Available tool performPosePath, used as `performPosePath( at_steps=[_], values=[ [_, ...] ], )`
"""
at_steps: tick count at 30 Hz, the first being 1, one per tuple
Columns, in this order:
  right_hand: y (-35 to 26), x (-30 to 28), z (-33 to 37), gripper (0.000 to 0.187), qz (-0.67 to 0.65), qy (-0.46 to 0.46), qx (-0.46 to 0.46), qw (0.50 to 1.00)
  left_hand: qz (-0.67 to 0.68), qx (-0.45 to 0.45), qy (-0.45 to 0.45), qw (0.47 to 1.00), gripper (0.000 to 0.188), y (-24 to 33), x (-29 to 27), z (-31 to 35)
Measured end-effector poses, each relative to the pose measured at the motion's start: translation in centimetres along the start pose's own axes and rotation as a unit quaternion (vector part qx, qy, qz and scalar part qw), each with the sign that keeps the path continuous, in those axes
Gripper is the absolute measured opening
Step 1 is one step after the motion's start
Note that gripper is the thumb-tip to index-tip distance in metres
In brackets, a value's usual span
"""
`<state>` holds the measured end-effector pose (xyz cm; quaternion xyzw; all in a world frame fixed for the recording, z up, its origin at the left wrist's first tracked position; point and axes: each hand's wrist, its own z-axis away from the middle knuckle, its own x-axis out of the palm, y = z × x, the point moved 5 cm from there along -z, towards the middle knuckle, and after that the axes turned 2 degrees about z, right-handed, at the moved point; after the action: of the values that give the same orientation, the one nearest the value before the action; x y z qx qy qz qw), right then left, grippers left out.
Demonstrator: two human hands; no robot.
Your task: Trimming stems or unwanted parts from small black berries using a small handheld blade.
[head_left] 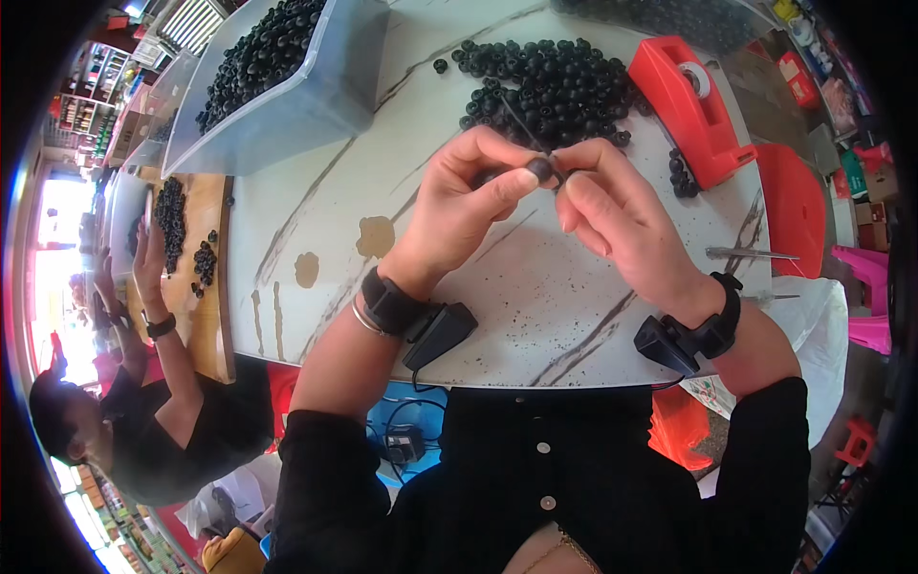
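Note:
Between the thumb and fingertips of my left hand (469, 191) is a round black bead (539, 170). My right hand (612, 196) is closed in a pinch right against it; what those fingertips hold is too small to make out. A thin dark strip (519, 120) sticks up from where the fingertips meet, and I cannot tell which hand has it. Just beyond my hands lies a loose pile of black beads (564, 86) with holes in them. Both hands are above the white marbled tabletop (402, 124).
A clear plastic bin (335, 96) of black beads stands at the far left. On the right are a red tape dispenser (684, 115), a small bead cluster (681, 177) and pointed metal tweezers (751, 253). Another person (163, 402) works at a wooden table (206, 330) on the left.

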<state>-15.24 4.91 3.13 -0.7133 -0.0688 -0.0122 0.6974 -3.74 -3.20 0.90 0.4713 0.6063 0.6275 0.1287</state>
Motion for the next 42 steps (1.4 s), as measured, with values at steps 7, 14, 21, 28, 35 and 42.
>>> performPosePath(
  at_steps=[7,14,21,28,35,42],
  values=[
    [0.1,-0.3,0.0,0.022,-0.075,0.013,0.046,0.996,-0.038,0.004,0.011,0.999,0.007,-0.3,0.6,0.0],
    [0.3,-0.4,0.0,0.021,-0.06,-0.011,0.084,0.995,-0.032,0.003,-0.037,0.999,0.011,-0.4,0.9,0.1],
    [0.5,-0.6,-0.2,0.023,-0.102,0.004,0.071,0.992,0.273,-0.112,0.011,0.955,0.012,0.7,-0.2,-0.2],
    [0.7,-0.4,-0.2,0.022,-0.101,0.002,0.074,0.992,-0.146,-0.06,0.074,0.985,0.016,0.8,-3.3,-0.7],
    [0.7,-0.4,-0.3,0.021,-0.105,-0.005,0.065,0.992,-0.568,0.026,0.031,0.822,0.02,1.5,-0.3,-0.2],
    [1.0,-0.5,-0.4,0.021,-0.101,-0.002,0.068,0.993,-0.582,0.002,0.034,0.813,0.02,1.1,-0.6,-0.3]
  ],
)
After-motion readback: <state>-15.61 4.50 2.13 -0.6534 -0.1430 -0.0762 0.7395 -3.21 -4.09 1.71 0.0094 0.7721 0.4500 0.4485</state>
